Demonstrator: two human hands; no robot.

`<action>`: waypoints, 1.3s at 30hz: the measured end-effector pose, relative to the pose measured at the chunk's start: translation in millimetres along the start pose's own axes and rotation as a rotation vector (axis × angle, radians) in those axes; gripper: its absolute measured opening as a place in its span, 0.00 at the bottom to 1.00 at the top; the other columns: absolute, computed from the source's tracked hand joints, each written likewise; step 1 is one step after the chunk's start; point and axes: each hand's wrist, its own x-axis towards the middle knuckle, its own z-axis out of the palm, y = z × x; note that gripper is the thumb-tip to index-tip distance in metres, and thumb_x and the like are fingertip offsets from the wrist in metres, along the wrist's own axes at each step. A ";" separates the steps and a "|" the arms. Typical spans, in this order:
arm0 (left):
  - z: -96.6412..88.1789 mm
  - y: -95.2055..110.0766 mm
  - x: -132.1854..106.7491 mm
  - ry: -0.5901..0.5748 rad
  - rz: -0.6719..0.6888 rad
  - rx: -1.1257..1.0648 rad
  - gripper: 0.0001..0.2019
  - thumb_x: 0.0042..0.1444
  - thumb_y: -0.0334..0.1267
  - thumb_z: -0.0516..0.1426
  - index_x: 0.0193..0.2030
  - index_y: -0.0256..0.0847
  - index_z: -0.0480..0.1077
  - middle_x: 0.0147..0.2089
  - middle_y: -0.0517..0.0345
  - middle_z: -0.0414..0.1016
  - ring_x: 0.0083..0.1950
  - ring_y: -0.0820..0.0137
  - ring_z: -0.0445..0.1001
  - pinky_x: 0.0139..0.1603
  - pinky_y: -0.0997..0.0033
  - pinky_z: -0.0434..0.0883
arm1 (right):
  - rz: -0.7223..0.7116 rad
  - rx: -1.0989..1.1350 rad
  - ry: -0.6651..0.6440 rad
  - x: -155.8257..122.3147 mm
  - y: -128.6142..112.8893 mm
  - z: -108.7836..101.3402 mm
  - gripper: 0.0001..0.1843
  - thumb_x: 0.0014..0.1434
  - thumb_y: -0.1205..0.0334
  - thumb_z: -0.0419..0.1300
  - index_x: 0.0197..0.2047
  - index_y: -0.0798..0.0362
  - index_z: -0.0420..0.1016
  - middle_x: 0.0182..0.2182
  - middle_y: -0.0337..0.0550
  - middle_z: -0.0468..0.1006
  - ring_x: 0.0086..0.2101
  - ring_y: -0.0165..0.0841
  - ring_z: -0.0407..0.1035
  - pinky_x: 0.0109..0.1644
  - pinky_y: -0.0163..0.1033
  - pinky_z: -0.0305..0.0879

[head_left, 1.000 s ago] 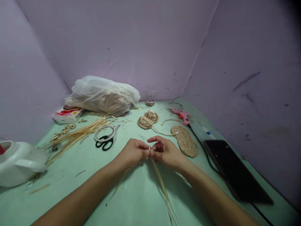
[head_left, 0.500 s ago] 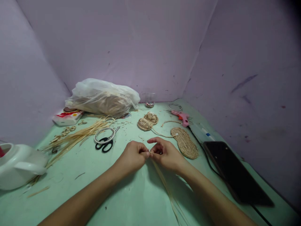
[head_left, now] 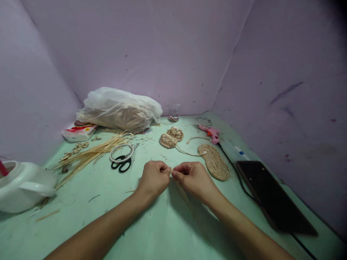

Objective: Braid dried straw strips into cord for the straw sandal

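My left hand [head_left: 155,178] and my right hand [head_left: 193,177] meet tip to tip over the middle of the table. Both are closed in a pinch on thin pale straw strands [head_left: 185,195]. A short bit of the straw shows between the fingertips; the loose ends trail down toward me, blurred, below my right hand. Right of my hands lies a sole-shaped piece of coiled braid [head_left: 214,162]. A braided cord runs from it to a smaller coiled braid piece [head_left: 170,137] beyond my hands.
Left are scissors [head_left: 121,164] under a white ring [head_left: 121,153], loose straw [head_left: 94,155] and a white pot [head_left: 24,187]. Behind stand a plastic bag [head_left: 119,110] and a clear cup of beads [head_left: 174,117]. Right lie a pink glue gun [head_left: 210,133], its cable, and a phone [head_left: 273,196].
My right hand's raised fingers have curled in closer to the pinch. The hanging straw ends have swung and blurred. The whole view has shifted slightly.
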 end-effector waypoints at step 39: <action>15.5 2.7 -6.6 -0.077 -0.296 -0.668 0.06 0.39 0.36 0.56 0.19 0.35 0.66 0.14 0.62 0.64 0.17 0.77 0.62 0.21 0.76 0.61 | 0.257 0.705 -0.249 -9.2 -17.4 8.4 0.05 0.40 0.67 0.59 0.24 0.56 0.66 0.19 0.35 0.65 0.20 0.24 0.60 0.26 0.32 0.58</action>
